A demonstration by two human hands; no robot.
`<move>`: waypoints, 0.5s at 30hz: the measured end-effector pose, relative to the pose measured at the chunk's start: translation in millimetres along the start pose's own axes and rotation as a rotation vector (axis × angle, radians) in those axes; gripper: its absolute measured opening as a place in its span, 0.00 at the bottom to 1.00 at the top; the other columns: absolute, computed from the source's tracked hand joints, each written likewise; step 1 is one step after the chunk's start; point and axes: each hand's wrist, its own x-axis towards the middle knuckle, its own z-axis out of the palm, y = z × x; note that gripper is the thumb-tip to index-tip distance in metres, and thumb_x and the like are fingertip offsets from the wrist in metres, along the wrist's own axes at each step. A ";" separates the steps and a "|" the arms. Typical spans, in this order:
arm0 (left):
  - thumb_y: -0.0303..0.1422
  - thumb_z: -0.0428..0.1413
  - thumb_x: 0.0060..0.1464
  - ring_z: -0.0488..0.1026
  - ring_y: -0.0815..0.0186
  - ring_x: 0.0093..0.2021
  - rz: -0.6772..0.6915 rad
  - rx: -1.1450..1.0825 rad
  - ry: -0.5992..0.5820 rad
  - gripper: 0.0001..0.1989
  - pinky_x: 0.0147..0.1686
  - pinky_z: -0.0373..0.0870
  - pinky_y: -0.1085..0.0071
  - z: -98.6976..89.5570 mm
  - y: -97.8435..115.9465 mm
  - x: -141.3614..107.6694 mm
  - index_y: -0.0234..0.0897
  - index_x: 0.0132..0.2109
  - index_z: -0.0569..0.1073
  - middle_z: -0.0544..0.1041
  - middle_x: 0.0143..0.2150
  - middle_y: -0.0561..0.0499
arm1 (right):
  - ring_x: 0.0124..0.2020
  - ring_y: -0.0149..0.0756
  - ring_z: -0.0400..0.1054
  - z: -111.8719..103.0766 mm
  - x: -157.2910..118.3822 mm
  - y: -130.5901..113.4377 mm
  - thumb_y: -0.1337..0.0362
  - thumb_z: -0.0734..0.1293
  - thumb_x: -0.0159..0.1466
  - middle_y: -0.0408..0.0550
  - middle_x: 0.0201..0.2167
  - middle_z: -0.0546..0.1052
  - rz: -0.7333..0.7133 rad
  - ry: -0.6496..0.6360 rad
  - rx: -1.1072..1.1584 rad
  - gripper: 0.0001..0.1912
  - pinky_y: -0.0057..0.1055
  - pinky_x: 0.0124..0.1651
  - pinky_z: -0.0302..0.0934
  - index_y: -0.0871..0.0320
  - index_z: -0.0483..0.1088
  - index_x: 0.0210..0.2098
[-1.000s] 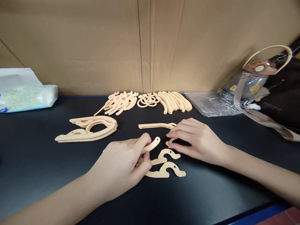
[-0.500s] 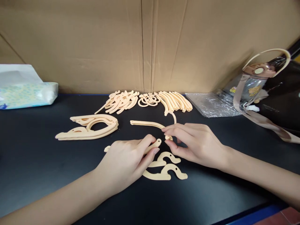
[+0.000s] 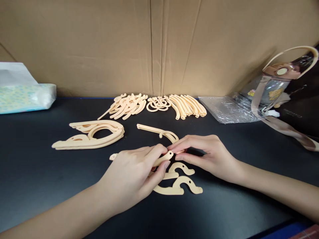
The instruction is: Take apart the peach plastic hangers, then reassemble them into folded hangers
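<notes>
My left hand (image 3: 139, 176) pinches a cream plastic arm (image 3: 163, 159), its holed end showing between thumb and forefinger. Close beside that end, my right hand (image 3: 206, 156) is closed on a jointed cream piece (image 3: 159, 130) that has a curved hook part; its far arm points to the upper left. The grip at the fingertips is partly hidden. Two curved cream pieces (image 3: 188, 187) lie on the black table just below my hands. Folded, stacked cream pieces (image 3: 109, 141) rest to the left.
Along the cardboard wall (image 3: 99, 49) lie piles of wavy pieces (image 3: 129, 106), hooks (image 3: 158, 104) and curved arms (image 3: 186, 106). A clear plastic bag (image 3: 221, 109) and strapped bottle (image 3: 276, 86) are at right, a tissue pack (image 3: 27, 96) at left.
My right hand has come closer to the end of the arm in my left hand. The hook part has swung left, now lying along the jointed piece. The view has shifted slightly.
</notes>
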 end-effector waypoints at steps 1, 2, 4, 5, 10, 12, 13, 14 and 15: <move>0.32 0.46 0.67 0.69 0.71 0.25 0.003 0.002 -0.002 0.06 0.23 0.56 0.73 -0.1 -0.2 0.3 0.39 0.41 0.66 0.72 0.28 0.59 | 0.43 0.32 0.77 -0.2 0.4 -0.4 0.69 0.68 0.66 0.47 0.44 0.81 -0.011 -0.001 0.035 0.07 0.27 0.46 0.71 0.56 0.76 0.43; 0.32 0.46 0.67 0.69 0.71 0.25 0.005 0.004 -0.005 0.06 0.23 0.56 0.73 -0.1 -0.4 0.7 0.39 0.41 0.67 0.72 0.28 0.59 | 0.45 0.33 0.76 -0.5 0.8 -0.5 0.70 0.68 0.66 0.48 0.45 0.81 -0.023 0.000 0.061 0.08 0.28 0.48 0.71 0.56 0.77 0.43; 0.32 0.46 0.67 0.69 0.71 0.25 0.008 0.009 -0.014 0.06 0.23 0.56 0.73 0.0 -0.6 1.5 0.39 0.42 0.67 0.72 0.28 0.58 | 0.44 0.32 0.76 -1.0 1.2 -0.1 0.72 0.68 0.66 0.48 0.45 0.80 -0.015 0.013 0.101 0.08 0.28 0.47 0.71 0.55 0.78 0.41; 0.32 0.46 0.67 0.69 0.71 0.25 0.007 0.009 -0.020 0.06 0.22 0.55 0.73 0.1 -0.5 1.8 0.39 0.42 0.67 0.72 0.27 0.58 | 0.43 0.31 0.76 -1.0 1.4 0.3 0.72 0.68 0.65 0.47 0.43 0.80 0.016 0.021 0.127 0.08 0.27 0.45 0.71 0.55 0.79 0.40; 0.33 0.46 0.68 0.69 0.70 0.24 -0.002 0.004 -0.035 0.07 0.22 0.54 0.73 0.4 -0.1 1.6 0.40 0.43 0.67 0.72 0.27 0.59 | 0.38 0.30 0.76 1.2 2.4 1.7 0.69 0.73 0.61 0.44 0.36 0.77 0.274 0.079 0.384 0.02 0.25 0.39 0.74 0.56 0.79 0.34; 0.33 0.45 0.68 0.69 0.70 0.25 0.005 -0.002 -0.039 0.07 0.22 0.55 0.73 0.9 -0.5 0.9 0.40 0.44 0.67 0.72 0.27 0.59 | 0.36 0.29 0.76 2.1 3.3 1.7 0.68 0.74 0.58 0.43 0.34 0.77 0.330 0.111 0.465 0.01 0.25 0.40 0.74 0.57 0.79 0.31; 0.33 0.45 0.69 0.69 0.70 0.25 0.009 -0.006 -0.043 0.07 0.23 0.56 0.73 1.2 -0.8 0.7 0.39 0.45 0.66 0.72 0.28 0.59 | 0.35 0.29 0.76 2.4 3.8 1.7 0.68 0.75 0.57 0.43 0.33 0.76 0.343 0.126 0.494 0.02 0.26 0.41 0.74 0.57 0.78 0.30; 0.32 0.45 0.69 0.70 0.70 0.26 0.013 -0.010 -0.046 0.06 0.24 0.57 0.73 1.6 -1.2 0.8 0.39 0.45 0.66 0.72 0.29 0.58 | 0.35 0.29 0.76 2.5 4.3 1.7 0.67 0.76 0.56 0.43 0.33 0.76 0.349 0.140 0.516 0.04 0.27 0.42 0.74 0.58 0.78 0.29; 0.32 0.45 0.69 0.70 0.69 0.27 0.020 -0.011 -0.045 0.06 0.25 0.58 0.73 1.9 -1.6 1.0 0.39 0.46 0.66 0.73 0.30 0.58 | 0.35 0.29 0.76 2.6 4.7 1.8 0.67 0.77 0.55 0.43 0.32 0.76 0.351 0.152 0.535 0.05 0.28 0.42 0.74 0.58 0.77 0.27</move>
